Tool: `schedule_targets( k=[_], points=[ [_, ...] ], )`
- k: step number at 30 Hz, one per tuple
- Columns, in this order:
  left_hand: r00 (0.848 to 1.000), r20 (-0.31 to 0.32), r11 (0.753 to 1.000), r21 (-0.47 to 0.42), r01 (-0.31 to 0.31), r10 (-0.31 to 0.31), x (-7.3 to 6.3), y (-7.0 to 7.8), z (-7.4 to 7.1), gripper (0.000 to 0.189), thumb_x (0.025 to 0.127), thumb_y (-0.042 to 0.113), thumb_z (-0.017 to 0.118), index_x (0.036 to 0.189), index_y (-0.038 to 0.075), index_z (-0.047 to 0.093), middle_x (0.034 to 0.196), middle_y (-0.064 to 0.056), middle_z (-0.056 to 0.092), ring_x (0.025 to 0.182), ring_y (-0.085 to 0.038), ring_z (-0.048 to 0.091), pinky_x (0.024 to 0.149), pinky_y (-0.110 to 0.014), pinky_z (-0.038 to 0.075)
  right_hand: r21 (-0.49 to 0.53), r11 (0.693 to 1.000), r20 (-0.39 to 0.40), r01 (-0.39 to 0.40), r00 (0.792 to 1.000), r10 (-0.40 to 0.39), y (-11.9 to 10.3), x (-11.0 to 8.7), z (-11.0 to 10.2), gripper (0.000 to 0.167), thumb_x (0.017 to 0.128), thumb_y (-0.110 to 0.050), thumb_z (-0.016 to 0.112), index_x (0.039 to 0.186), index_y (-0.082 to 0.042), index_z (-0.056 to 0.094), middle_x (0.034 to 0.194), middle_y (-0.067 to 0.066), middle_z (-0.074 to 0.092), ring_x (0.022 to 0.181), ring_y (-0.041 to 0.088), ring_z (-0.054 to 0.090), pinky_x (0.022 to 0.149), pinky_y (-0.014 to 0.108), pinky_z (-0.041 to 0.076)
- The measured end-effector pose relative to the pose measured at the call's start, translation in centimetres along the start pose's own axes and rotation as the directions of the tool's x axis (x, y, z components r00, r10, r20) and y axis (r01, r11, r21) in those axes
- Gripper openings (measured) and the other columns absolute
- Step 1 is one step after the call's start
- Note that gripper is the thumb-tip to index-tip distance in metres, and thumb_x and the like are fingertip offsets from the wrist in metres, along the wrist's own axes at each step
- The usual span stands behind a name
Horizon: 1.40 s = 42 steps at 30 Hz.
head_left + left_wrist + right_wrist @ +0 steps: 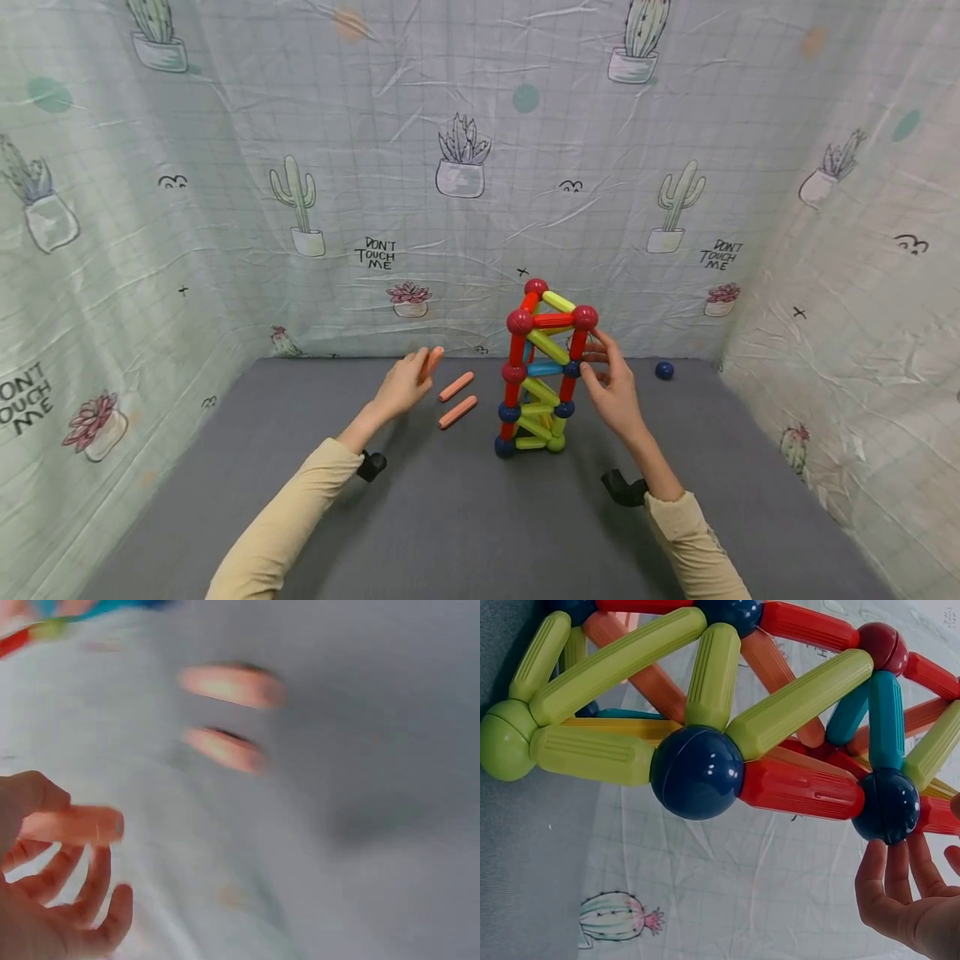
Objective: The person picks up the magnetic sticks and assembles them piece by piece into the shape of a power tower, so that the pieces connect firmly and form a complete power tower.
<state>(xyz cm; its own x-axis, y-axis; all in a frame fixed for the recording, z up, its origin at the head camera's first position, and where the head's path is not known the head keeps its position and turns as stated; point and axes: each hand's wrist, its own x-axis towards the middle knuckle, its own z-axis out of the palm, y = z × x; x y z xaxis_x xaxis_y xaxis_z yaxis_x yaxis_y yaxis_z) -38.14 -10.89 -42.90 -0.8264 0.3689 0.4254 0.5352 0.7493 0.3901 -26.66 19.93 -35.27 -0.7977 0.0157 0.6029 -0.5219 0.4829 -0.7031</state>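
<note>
My left hand (pixel 405 385) pinches an orange magnetic rod (pixel 94 825) between thumb and fingers, held above the table. Just to its right lie two more orange rods (pixel 456 387), blurred in the left wrist view. A tall tower of magnetic rods and balls (pixel 517 346) stands upright, with red, green, blue and orange rods. At the tower's right side, my right hand (pixel 617 392) touches a dark blue ball (pixel 886 806) with extended, slightly bent fingers; some fingertips are hidden behind the frame in the head view. Red balls (pixel 585 317) top the tower.
A loose blue ball (pixel 664 370) lies right of the right hand. Grey cloth (pixel 450 533) covers the table. A curtain (pixel 480 233) printed with cacti surrounds its back and sides. Dark wrist camera mounts (pixel 624 488) project from the wrists.
</note>
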Motion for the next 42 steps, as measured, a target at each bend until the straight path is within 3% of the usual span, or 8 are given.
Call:
schedule_targets(
  k=[2,5,13,22,27,34,38,42],
  points=[
    [0.999,-0.033,0.978,-0.209,-0.022,0.015,1.6,1.9,-1.3,0.032,0.083,0.006,0.058,0.114,0.003,0.048,0.095,-0.017,0.059,0.078,-0.028,0.060,0.063,-0.036,0.049,0.001,1.000,-0.004,0.001,1.000,-0.001,-0.1,0.0,-0.1,0.049,0.087,0.004,0.048,0.134,0.002,0.034,0.114,0.027,0.050,0.096,0.036,0.052,0.069,0.018,0.045],
    [0.996,-0.079,0.895,-0.439,-0.076,0.046,4.2,5.5,-3.3,0.034,0.085,0.005,0.056,0.119,0.002,0.048,0.106,-0.020,0.058,0.088,-0.031,0.061,0.070,-0.037,0.052,-0.001,1.000,-0.004,0.002,1.000,-0.002,-0.1,0.0,-0.2,0.049,0.087,0.004,0.048,0.134,0.002,0.033,0.114,0.027,0.050,0.096,0.035,0.052,0.069,0.014,0.043],
    [0.980,-0.183,0.688,-0.701,-0.189,0.082,10.4,14.8,-7.1,0.039,0.087,0.007,0.055,0.124,0.002,0.045,0.113,-0.023,0.055,0.100,-0.034,0.056,0.082,-0.041,0.048,-0.001,1.000,0.006,-0.006,1.000,0.006,-0.1,0.1,-0.1,0.049,0.088,0.002,0.047,0.134,0.001,0.032,0.115,0.026,0.049,0.098,0.035,0.051,0.070,0.020,0.045],
    [0.997,-0.073,0.650,-0.756,-0.076,0.032,12.7,16.6,-5.8,0.042,0.087,0.008,0.055,0.127,0.006,0.046,0.120,-0.020,0.053,0.102,-0.035,0.057,0.081,-0.037,0.049,0.002,1.000,-0.001,0.010,1.000,-0.010,-0.1,0.0,-0.1,0.049,0.088,0.002,0.048,0.134,0.000,0.033,0.114,0.026,0.050,0.097,0.034,0.052,0.070,0.027,0.047],
    [0.996,-0.088,0.674,-0.735,-0.077,0.017,12.5,16.7,-5.7,0.042,0.087,0.010,0.055,0.128,0.007,0.045,0.122,-0.019,0.052,0.102,-0.034,0.057,0.080,-0.036,0.050,0.009,1.000,-0.005,0.010,1.000,-0.010,-0.1,-0.1,-0.2,0.049,0.088,0.002,0.048,0.134,0.000,0.033,0.114,0.026,0.050,0.097,0.035,0.052,0.069,0.019,0.044],
    [0.965,-0.261,0.735,-0.656,-0.171,-0.009,10.0,15.0,-5.9,0.030,0.087,0.012,0.055,0.115,0.001,0.052,0.110,-0.022,0.057,0.094,-0.033,0.057,0.083,-0.038,0.047,0.015,1.000,0.004,0.014,1.000,-0.014,0.0,-0.1,0.0,0.049,0.088,0.003,0.048,0.134,0.001,0.033,0.114,0.026,0.050,0.097,0.035,0.052,0.069,0.017,0.043],
    [0.969,-0.244,0.825,-0.539,-0.171,0.042,7.7,11.6,-4.3,0.020,0.087,0.011,0.054,0.103,-0.001,0.059,0.098,-0.020,0.062,0.084,-0.030,0.060,0.076,-0.037,0.049,0.019,1.000,0.005,0.012,1.000,-0.012,0.0,-0.2,0.0,0.049,0.088,0.002,0.048,0.134,0.001,0.033,0.114,0.026,0.050,0.098,0.035,0.052,0.069,0.018,0.044],
    [0.990,-0.119,0.948,-0.299,-0.104,0.071,5.3,6.5,-0.4,0.016,0.086,0.011,0.056,0.098,0.002,0.061,0.092,-0.014,0.063,0.077,-0.023,0.061,0.068,-0.030,0.050,0.009,1.000,-0.002,0.021,1.000,-0.021,0.0,-0.2,-0.1,0.048,0.088,0.002,0.048,0.134,0.001,0.033,0.114,0.026,0.051,0.097,0.036,0.052,0.070,0.023,0.046]
  ],
)
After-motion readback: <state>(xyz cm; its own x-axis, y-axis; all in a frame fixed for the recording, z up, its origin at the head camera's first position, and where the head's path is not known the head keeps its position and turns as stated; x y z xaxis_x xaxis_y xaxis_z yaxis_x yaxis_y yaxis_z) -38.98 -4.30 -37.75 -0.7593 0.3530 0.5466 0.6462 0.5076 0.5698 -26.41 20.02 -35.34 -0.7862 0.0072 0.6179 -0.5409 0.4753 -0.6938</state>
